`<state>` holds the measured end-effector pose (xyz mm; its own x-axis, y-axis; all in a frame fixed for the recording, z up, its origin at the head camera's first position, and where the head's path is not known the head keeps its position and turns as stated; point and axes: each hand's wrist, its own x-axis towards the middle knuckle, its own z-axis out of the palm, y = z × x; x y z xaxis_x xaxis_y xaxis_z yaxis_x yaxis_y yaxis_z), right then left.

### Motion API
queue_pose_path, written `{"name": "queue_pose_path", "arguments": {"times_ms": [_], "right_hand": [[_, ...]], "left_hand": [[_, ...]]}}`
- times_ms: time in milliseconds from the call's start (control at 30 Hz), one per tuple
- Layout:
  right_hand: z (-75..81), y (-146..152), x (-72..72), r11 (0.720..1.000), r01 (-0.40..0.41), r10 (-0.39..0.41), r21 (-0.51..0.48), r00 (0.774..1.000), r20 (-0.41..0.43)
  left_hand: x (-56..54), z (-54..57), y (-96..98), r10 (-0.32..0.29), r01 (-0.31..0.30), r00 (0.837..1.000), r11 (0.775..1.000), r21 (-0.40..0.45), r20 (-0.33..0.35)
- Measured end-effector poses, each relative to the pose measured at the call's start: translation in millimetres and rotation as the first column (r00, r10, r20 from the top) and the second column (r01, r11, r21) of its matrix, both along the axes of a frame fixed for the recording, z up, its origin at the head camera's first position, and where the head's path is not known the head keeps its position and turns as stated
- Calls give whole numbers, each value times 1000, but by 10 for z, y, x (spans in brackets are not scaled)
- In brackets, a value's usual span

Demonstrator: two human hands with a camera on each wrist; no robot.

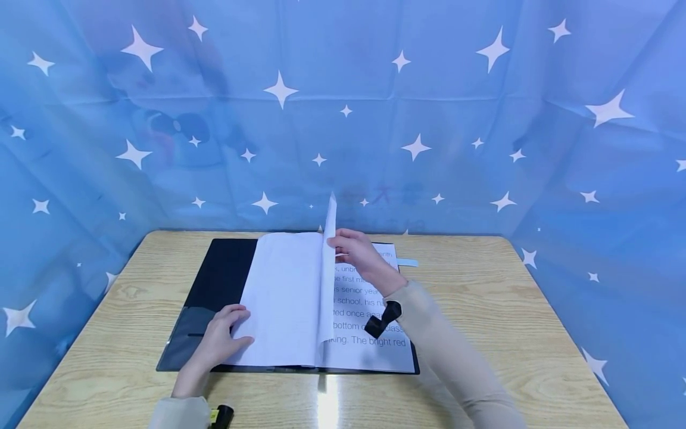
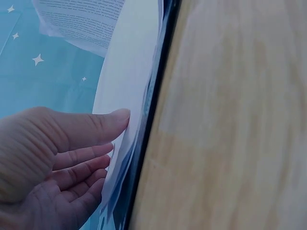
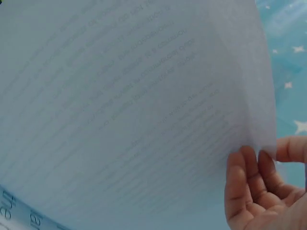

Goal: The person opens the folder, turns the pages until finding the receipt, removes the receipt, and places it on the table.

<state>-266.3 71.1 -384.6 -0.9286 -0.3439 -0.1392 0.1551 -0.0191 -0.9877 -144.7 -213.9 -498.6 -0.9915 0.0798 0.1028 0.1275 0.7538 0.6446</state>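
Observation:
A black folder of white sheets lies spread out on the table. Near its middle a single page stands upright, and my right hand pinches its outer edge between thumb and fingers. Faint print shows on that page in the right wrist view. My left hand rests at the outer edge of the blank-looking left pages; in the left wrist view its thumb touches the paper and the relaxed fingers lie at the edge. Large printed text fills the right page, partly covered by the raised page and right arm.
A light-blue tab sticks out past the folder's right side. The wooden table extends on both sides, and a blue curtain with white stars hangs along its back and sides.

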Motion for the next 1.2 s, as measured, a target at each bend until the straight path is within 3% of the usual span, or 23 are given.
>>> {"name": "queue_pose_path", "arguments": {"times_ms": [700,867,1033,1133,1200], "right_hand": [[-99,-351,18,999,-20,21,-28,999,24],[-122,-409,23,999,-28,28,-24,999,25],[-134,-465,32,999,-37,38,-24,999,32],[-138,-501,42,999,-41,42,-31,998,37],[-143,-526,45,999,-41,43,-36,998,43]], "left_hand": [[0,68,38,-23,23,999,1000,-19,22],[15,160,57,-49,48,996,999,-10,-71],[43,309,90,-57,61,968,998,8,-244],[65,418,129,-48,64,953,997,47,-298],[80,487,160,-35,59,953,996,72,-302]]}}
